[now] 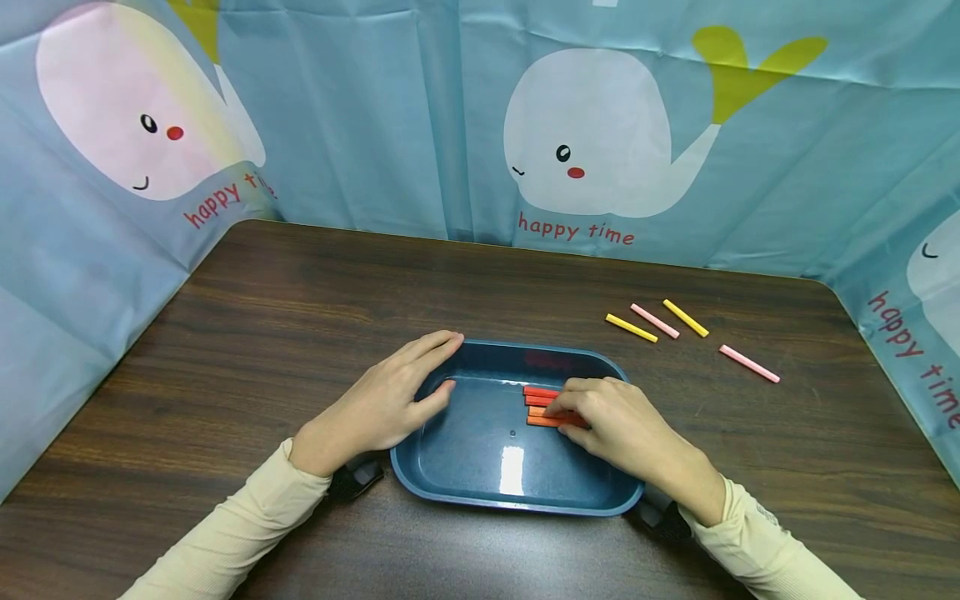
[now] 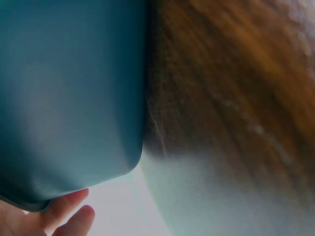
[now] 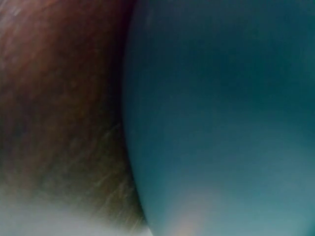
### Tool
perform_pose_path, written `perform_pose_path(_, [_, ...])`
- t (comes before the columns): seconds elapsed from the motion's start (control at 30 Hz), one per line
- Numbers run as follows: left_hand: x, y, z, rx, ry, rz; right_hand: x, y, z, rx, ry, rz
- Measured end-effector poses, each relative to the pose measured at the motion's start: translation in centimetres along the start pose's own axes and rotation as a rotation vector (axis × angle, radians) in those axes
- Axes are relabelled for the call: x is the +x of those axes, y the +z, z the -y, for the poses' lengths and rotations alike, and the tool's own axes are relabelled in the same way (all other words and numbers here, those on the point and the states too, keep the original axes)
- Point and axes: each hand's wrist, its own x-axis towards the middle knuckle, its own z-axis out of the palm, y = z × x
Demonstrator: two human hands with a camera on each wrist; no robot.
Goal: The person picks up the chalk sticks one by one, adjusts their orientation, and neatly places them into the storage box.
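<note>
Inside a blue plastic tray [image 1: 472, 498], two red sticks [image 1: 538, 392] and two orange sticks [image 1: 542, 421] lie side by side, their right parts covered by my right hand [image 1: 618, 421]. That hand reaches over the tray's right side, with index finger and thumb curled at an orange stick. My left hand [image 1: 390, 396] rests at the tray's left end, its fingers fairly straight along the rim and its thumb over the inside. In the left wrist view, left fingertips [image 2: 74, 199] show by the tray's outer wall [image 2: 74, 108]. Only blurred tray wall [image 3: 221, 108] and tabletop appear in the right wrist view.
Two yellow sticks [image 1: 632, 327] and two pink sticks [image 1: 750, 364] lie apart on the dark wooden table [image 1: 300, 308], beyond the tray to the right. A light blue curtain [image 1: 360, 125] printed with whales stands around the table's back and sides.
</note>
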Motion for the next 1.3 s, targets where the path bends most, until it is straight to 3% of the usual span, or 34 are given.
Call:
perform_pose_path(0.33, [-0.1, 0.0, -0.1, -0.006, -0.014, 0.013, 0.0, 0.0, -0.1, 0.043, 0.001, -0.036])
perform_pose_path(0.7, [-0.1, 0.1, -0.1, -0.007, -0.012, 0.006, 0.0, -0.7, -0.1, 0.214, 0.029, -0.009])
perform_pose_path(1.03, [0.0, 0.0, 0.0, 0.001, -0.011, 0.012, -0.2, -1.4, -0.6, 0.301, -0.009, -0.066])
perform_pose_path(1.3, [0.0, 0.0, 0.0, 0.003, -0.004, 0.005, -0.5, -2.3, -1.4, 0.295, -0.05, -0.156])
